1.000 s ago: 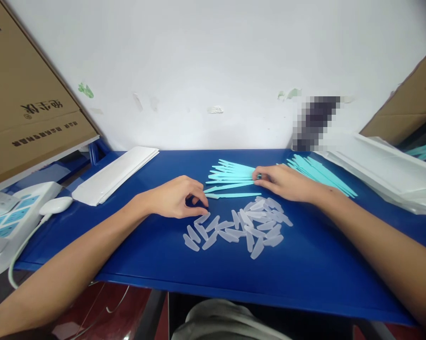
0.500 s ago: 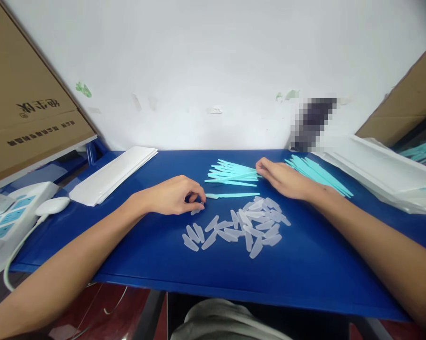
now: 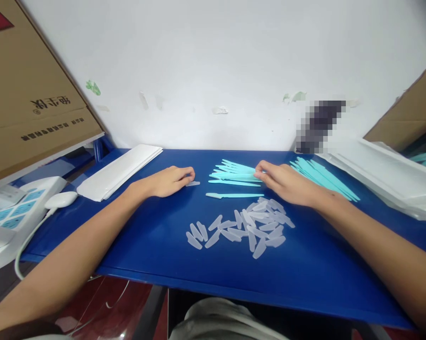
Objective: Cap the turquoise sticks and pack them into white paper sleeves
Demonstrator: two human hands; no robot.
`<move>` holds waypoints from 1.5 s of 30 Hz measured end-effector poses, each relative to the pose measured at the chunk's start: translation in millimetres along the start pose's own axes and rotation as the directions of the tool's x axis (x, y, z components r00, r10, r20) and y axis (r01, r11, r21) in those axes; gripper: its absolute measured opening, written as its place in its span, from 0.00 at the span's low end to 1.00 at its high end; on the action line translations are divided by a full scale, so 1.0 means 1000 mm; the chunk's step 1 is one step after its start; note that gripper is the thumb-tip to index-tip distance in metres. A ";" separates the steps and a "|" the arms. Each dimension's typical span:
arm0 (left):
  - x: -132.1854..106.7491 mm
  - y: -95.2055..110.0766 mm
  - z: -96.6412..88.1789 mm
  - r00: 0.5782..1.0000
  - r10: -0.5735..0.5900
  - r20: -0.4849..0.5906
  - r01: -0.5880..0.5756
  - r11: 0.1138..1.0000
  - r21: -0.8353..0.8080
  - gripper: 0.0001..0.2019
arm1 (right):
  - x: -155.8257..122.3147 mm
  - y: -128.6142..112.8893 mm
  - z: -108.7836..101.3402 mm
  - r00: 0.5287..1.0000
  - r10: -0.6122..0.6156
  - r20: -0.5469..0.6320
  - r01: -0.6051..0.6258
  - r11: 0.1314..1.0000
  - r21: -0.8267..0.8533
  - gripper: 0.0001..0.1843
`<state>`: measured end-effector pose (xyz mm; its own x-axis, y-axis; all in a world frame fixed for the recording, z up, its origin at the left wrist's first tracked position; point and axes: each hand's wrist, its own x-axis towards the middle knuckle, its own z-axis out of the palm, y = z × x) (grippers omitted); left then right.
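My left hand (image 3: 172, 181) is closed in a pinch, with a small translucent blade cover (image 3: 193, 183) at its fingertips. My right hand (image 3: 278, 179) pinches the right end of a turquoise eyebrow razor (image 3: 236, 176) that lies across a fanned pile of similar razors (image 3: 234, 166). Just in front of that pile, a single razor (image 3: 237, 195) lies level, a pale cover over its left end. Nearer to me are many loose translucent covers (image 3: 259, 219), heaped at the right and more scattered at the left.
Behind my right wrist lies another bundle of turquoise razors (image 3: 322, 177). White folded sheets (image 3: 119, 172) rest at the back left, beside a power strip (image 3: 21, 208) with a white plug and cable. White packaging (image 3: 386, 174) stands at the right, and a cardboard box (image 3: 39, 94) at the left.
My left hand has moved back and left, away from the single razor, with a cover at its fingertips. My right hand has stayed by the pile, lifting slightly the razor it pinches. The view has shifted slightly.
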<state>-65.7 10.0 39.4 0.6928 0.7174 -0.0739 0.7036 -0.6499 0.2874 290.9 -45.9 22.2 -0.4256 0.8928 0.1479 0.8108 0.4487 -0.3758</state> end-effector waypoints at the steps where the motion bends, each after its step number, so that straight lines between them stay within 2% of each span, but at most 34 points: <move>1: -0.001 -0.001 -0.001 1.000 0.011 0.026 -0.010 1.000 -0.021 0.15 | 0.000 0.000 0.000 1.000 -0.013 0.014 0.013 1.000 -0.004 0.19; 4: -0.001 -0.002 -0.002 0.999 0.024 0.046 -0.022 0.998 -0.051 0.15 | 0.002 0.001 0.002 0.997 -0.075 0.015 0.076 0.996 -0.049 0.18; 9: 0.005 0.004 0.007 0.999 0.023 -0.023 -0.027 0.984 -0.174 0.14 | 0.003 -0.002 0.006 0.990 -0.121 -0.074 0.113 0.989 -0.097 0.17; 14: 0.011 0.010 0.017 0.984 -0.015 -0.179 -0.029 0.970 -0.240 0.13 | 0.001 -0.009 0.003 0.988 -0.019 -0.155 0.030 0.997 0.066 0.15; 17: 0.013 0.012 0.020 0.976 -0.050 -0.214 -0.006 0.968 -0.252 0.12 | 0.000 -0.008 0.002 0.983 -0.009 -0.184 0.023 0.997 0.070 0.14; 24: 0.013 0.015 0.016 0.982 -0.086 -0.166 0.042 0.967 -0.253 0.11 | 0.002 -0.005 0.003 0.983 -0.074 -0.165 0.081 0.996 0.037 0.13; 31: 0.013 0.011 0.017 0.983 -0.044 -0.179 0.001 0.972 -0.234 0.11 | 0.002 0.002 0.005 0.985 -0.114 -0.128 0.117 0.993 0.022 0.14; 35: 0.015 0.011 0.021 0.981 -0.026 -0.191 -0.026 0.964 -0.264 0.11 | 0.003 -0.005 0.009 0.983 -0.134 -0.128 0.138 0.990 0.022 0.16; 39: 0.017 0.014 0.028 0.966 0.006 -0.258 -0.083 0.954 -0.287 0.12 | 0.003 -0.015 0.011 0.980 -0.155 -0.128 0.158 0.987 0.011 0.17; 45: 0.015 0.024 0.028 0.963 0.047 -0.265 -0.123 0.953 -0.278 0.13 | 0.000 -0.013 0.008 0.984 -0.141 -0.108 0.142 0.990 -0.003 0.23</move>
<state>-34.0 -2.1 18.7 0.6582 0.7270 0.1956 0.5413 -0.6375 0.5483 277.2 -51.5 19.9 -0.4898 0.8195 0.2975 0.7437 0.5708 -0.3479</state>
